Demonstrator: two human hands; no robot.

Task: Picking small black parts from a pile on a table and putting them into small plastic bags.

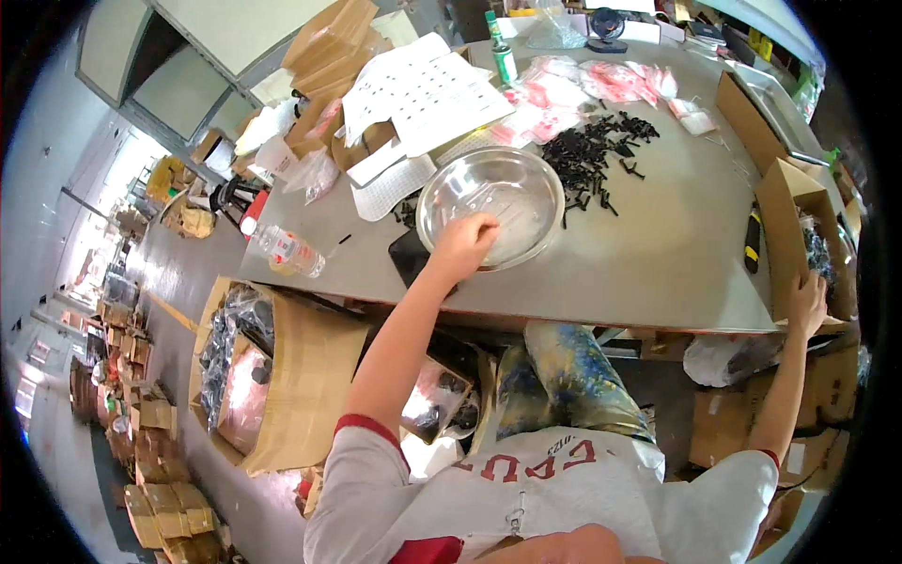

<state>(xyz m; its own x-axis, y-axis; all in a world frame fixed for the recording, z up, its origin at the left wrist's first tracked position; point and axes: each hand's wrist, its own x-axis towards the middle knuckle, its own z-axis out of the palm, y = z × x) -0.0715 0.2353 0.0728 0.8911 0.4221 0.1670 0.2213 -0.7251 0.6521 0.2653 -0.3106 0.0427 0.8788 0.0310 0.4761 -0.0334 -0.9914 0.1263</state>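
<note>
A round steel bowl stands on the grey table, with small pale pieces in its bottom. My left hand hangs over the bowl's near left side, fingers curled together; whatever is between them is hidden. Right behind the bowl lies a loose heap of small black screw-like parts. At the table's right edge is an open cardboard box holding dark parts in clear plastic. My right hand is at this box's near rim, its fingers bent over the edge. A dark flat object lies partly under my left forearm.
Red-and-white plastic bags, a green bottle and a small fan stand at the back. Printed sheets lie behind the bowl. A clear water bottle is at left, a yellow-black cutter at right. An open carton stands below the table.
</note>
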